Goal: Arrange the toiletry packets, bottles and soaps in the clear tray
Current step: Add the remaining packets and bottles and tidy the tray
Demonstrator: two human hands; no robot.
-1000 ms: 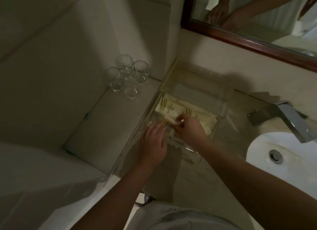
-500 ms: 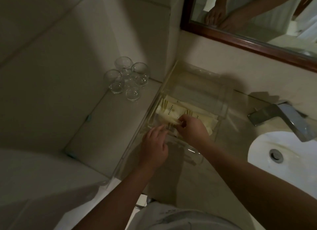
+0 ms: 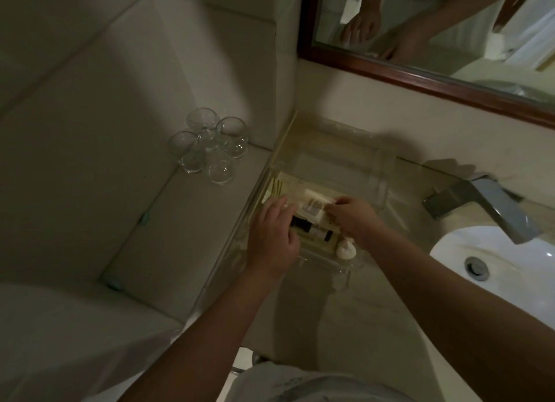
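A clear tray [image 3: 381, 173] sits on the counter against the wall, below the mirror. Cream toiletry packets [image 3: 277, 185] with gold stripes lie flat in its left part. My right hand [image 3: 354, 218] pinches a white packet [image 3: 312, 205] above the tray's middle. My left hand [image 3: 273, 239] rests on the tray's near left side with its fingers on the packets. Small bottles with dark caps [image 3: 303, 226] lie between my hands. A round wrapped soap [image 3: 345, 251] sits at the tray's near right corner.
Several upturned drinking glasses [image 3: 210, 149] stand on the tiled ledge to the left. A chrome tap [image 3: 486, 209] and a white basin [image 3: 492, 266] lie to the right. A wood-framed mirror [image 3: 420, 74] hangs above and reflects my hands.
My right hand has lifted a white packet off the pile. This uncovers the dark-capped bottles and the round soap. My left hand has slid a little forward onto the packets.
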